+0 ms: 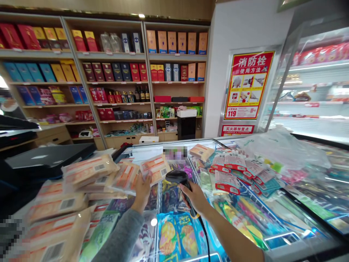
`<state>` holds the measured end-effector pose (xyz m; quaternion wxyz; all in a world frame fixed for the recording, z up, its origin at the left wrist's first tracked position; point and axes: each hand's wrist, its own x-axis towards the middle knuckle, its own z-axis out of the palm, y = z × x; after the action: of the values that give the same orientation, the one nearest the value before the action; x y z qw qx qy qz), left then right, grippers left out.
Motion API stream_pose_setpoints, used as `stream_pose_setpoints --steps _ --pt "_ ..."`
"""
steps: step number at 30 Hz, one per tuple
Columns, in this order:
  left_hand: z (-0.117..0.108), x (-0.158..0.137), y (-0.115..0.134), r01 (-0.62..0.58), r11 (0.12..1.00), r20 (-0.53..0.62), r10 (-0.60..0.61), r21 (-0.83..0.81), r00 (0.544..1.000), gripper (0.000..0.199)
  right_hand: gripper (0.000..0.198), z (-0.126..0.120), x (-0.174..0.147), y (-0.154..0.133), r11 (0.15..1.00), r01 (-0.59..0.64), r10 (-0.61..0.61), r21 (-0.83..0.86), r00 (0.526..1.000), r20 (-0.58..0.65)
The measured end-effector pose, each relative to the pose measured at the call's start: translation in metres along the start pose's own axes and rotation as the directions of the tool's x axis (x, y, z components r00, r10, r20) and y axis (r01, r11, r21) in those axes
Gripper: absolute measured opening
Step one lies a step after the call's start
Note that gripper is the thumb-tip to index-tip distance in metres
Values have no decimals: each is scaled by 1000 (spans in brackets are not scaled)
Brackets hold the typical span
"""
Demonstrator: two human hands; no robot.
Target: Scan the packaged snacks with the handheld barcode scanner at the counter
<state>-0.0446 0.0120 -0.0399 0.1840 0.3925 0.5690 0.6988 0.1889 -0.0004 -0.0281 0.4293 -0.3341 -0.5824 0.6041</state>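
Note:
My right hand point(195, 198) is wrapped round the handle of a black barcode scanner point(176, 177), whose cord hangs down toward me. The scanner's head points left, at a clear-wrapped tan packet point(156, 168) with orange print and a barcode on its lower right corner. That packet's lower left edge is in the grip of my left hand point(143, 192); the fingertips are partly hidden. Left of it lie piled packets point(91, 169) of the same kind. One more such packet point(201, 152) lies farther back, to the right of the scanner.
Under my arms is a glass-topped freezer point(141, 150) holding bagged goods. On its right side lie several red-and-teal packets point(229, 162) beside a translucent plastic bag point(283, 145). A black device point(49, 160) stands at left. Behind are shelves point(114, 56) of boxes and a red poster point(249, 85).

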Motion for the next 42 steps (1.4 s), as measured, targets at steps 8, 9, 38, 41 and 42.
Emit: stream_pose_setpoints --steps 8,9,38,41,42 --pt "0 -3 8 21 1000 26 -21 4 999 55 48 1 -4 -7 1000 -1 1 1 1000 20" --pt "0 -3 7 21 1000 23 -21 12 1000 56 49 2 -4 -7 1000 3 -2 -5 1000 7" --pt "0 -2 11 -10 1000 19 10 6 1000 39 53 5 1 2 999 35 -35 -9 999 -34" --pt "1 -5 15 -27 998 5 27 61 1000 40 53 6 -1 0 997 63 -65 -32 997 -52" --pt "2 -7 17 -32 997 0 32 64 999 40 53 7 -1 -1 997 73 -75 -34 996 -56"
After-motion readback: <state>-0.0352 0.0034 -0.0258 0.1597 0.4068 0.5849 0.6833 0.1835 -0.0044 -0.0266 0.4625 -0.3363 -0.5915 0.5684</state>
